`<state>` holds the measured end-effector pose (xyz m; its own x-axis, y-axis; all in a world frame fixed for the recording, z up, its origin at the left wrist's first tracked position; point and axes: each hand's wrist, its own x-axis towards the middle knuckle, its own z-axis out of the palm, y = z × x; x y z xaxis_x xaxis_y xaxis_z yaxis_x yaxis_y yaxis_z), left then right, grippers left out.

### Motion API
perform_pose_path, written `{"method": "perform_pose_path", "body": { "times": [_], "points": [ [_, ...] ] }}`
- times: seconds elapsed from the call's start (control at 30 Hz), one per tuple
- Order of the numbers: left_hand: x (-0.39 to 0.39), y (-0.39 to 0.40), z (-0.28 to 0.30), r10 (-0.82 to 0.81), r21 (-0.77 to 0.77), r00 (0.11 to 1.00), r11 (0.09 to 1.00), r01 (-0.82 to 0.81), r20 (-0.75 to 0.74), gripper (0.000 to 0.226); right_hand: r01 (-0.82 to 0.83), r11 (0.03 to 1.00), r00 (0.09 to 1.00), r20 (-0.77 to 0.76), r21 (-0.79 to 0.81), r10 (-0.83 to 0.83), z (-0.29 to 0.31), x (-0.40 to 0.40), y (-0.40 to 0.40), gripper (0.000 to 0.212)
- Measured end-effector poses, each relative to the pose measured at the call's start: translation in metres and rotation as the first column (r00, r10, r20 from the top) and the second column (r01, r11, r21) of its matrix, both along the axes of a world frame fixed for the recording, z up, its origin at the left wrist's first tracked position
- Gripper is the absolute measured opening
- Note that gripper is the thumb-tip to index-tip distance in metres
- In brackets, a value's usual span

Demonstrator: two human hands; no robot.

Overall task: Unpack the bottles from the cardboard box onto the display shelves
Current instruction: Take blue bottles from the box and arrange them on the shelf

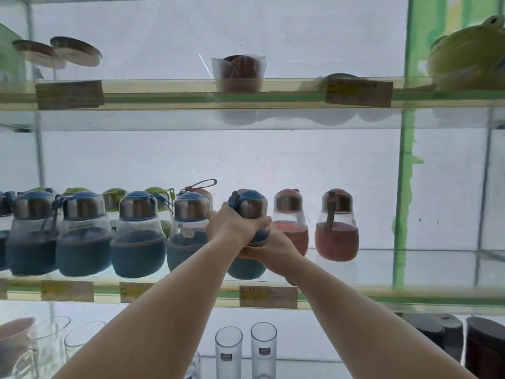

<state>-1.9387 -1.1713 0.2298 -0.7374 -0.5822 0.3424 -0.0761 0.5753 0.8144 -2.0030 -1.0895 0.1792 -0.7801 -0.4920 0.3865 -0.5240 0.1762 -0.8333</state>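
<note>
Blue-capped, blue-sleeved clear bottle (250,212)

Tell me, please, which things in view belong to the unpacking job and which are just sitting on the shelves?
Part of the job:
- blue-sleeved bottle, held in left hand and right hand
- blue-sleeved bottles already lined up
- red-sleeved bottles
- middle glass shelf

Just there:
- clear tumblers below
- wrapped brown cup above
- green teapot
- price labels
</note>
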Motion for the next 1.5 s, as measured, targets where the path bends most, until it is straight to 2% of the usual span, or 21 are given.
{"method": "perform_pose_path", "body": {
  "times": [0.2,0.3,0.5,0.6,0.7,0.8,1.0,1.17,1.5],
  "points": [
    [-0.006,-0.005,0.006,0.024,-0.099,0.998,0.995,-0.017,0.064,0.071,0.015,1.000,1.000,0.020,-0.017,-0.015,0.002,0.001,-0.002,0.057],
    [-0.003,-0.005,0.005,0.055,-0.146,0.995,0.988,-0.042,0.088,0.078,0.020,1.000,1.000,0.006,0.011,-0.020,-0.001,0.004,-0.004,0.059],
    [0.011,-0.003,0.004,0.077,-0.192,0.996,0.979,-0.069,0.034,0.083,0.058,0.997,0.998,0.000,0.052,-0.058,-0.003,0.005,-0.009,0.065],
    [0.014,-0.001,0.005,0.122,-0.270,0.992,0.957,-0.111,0.026,0.081,0.094,0.993,0.996,-0.004,0.066,-0.094,-0.005,0.005,-0.014,0.071],
    [0.014,-0.001,0.004,0.129,-0.310,0.991,0.944,-0.116,0.021,0.080,0.064,0.992,0.997,0.039,0.113,-0.069,-0.003,0.002,-0.012,0.076],
    [0.013,-0.003,0.003,0.117,-0.318,0.993,0.942,-0.109,0.006,0.080,0.029,0.977,0.996,0.075,0.211,-0.045,0.001,-0.003,-0.008,0.103],
    [0.010,-0.005,0.006,0.103,-0.313,0.994,0.946,-0.088,0.030,0.087,0.066,0.969,0.997,0.032,0.238,-0.076,-0.001,-0.001,-0.009,0.102],
    [0.007,-0.003,0.004,0.113,-0.282,0.994,0.953,-0.110,-0.003,0.093,0.088,0.967,0.995,0.021,0.239,-0.096,-0.003,0.001,-0.008,0.084],
    [0.007,0.000,-0.006,0.096,-0.242,0.989,0.962,-0.122,-0.117,0.100,0.120,0.965,0.992,0.003,0.235,-0.124,-0.003,0.012,-0.003,0.092]
  ]
}}
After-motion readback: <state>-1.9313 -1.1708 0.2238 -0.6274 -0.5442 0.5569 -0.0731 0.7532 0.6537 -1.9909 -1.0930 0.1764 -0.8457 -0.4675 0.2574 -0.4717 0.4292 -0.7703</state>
